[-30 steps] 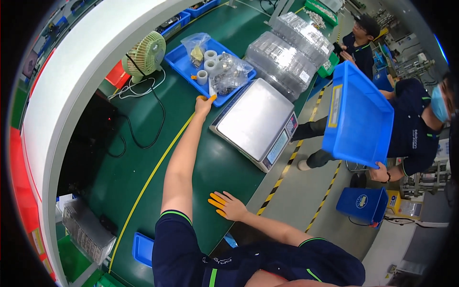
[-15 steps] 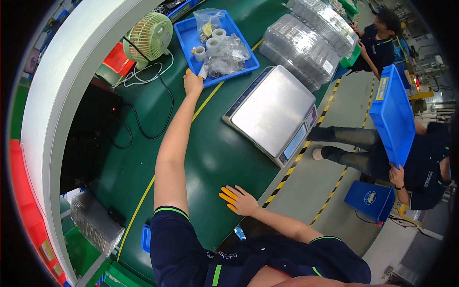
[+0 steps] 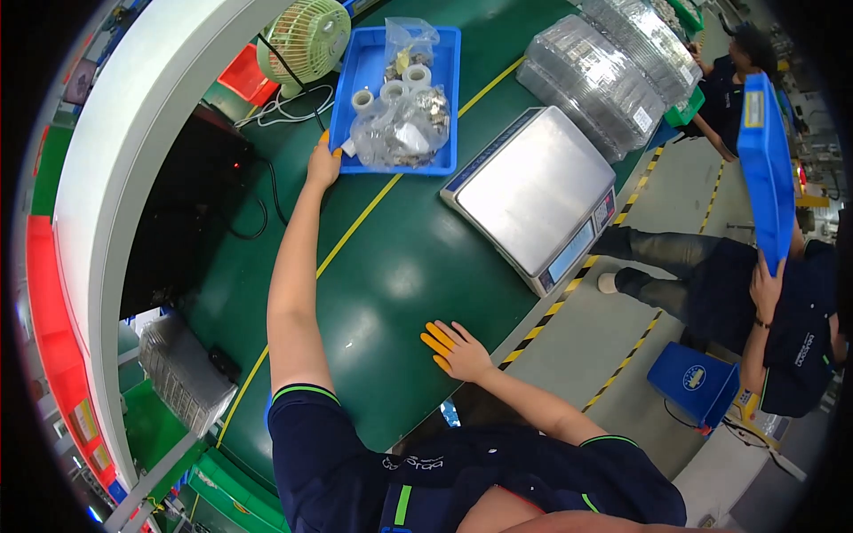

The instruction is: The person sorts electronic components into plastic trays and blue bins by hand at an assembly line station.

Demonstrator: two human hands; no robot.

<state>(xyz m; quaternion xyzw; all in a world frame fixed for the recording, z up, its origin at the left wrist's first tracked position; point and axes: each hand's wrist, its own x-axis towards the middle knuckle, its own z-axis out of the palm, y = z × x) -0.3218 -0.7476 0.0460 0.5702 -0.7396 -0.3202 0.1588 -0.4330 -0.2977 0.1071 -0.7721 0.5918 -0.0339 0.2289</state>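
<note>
My left arm reaches far across the green table, and my left hand (image 3: 325, 163) is closed on the near left corner of a blue plastic tray (image 3: 355, 51). Orange covers sit on some fingertips of both hands. Inside the tray lie several white tape rolls (image 3: 392, 91) and clear plastic bags (image 3: 391, 133) of small parts. My right hand (image 3: 462, 355) rests near the table's right edge, fingers spread, holding nothing. Beyond it stands a scale (image 3: 542, 191) with a bare steel plate.
Stacked clear plastic trays (image 3: 591, 84) stand behind the scale. A green fan (image 3: 306, 40) with loose cables is at the back left, beside a red bin (image 3: 247, 75). On the right, a co-worker (image 3: 755, 311) carries a blue tray (image 3: 766, 169) near a dark blue bin (image 3: 693, 377).
The tray under my left hand has turned, its near edge now lying straighter across. My right hand stays open at the table edge. The co-worker's blue tray stands more upright.
</note>
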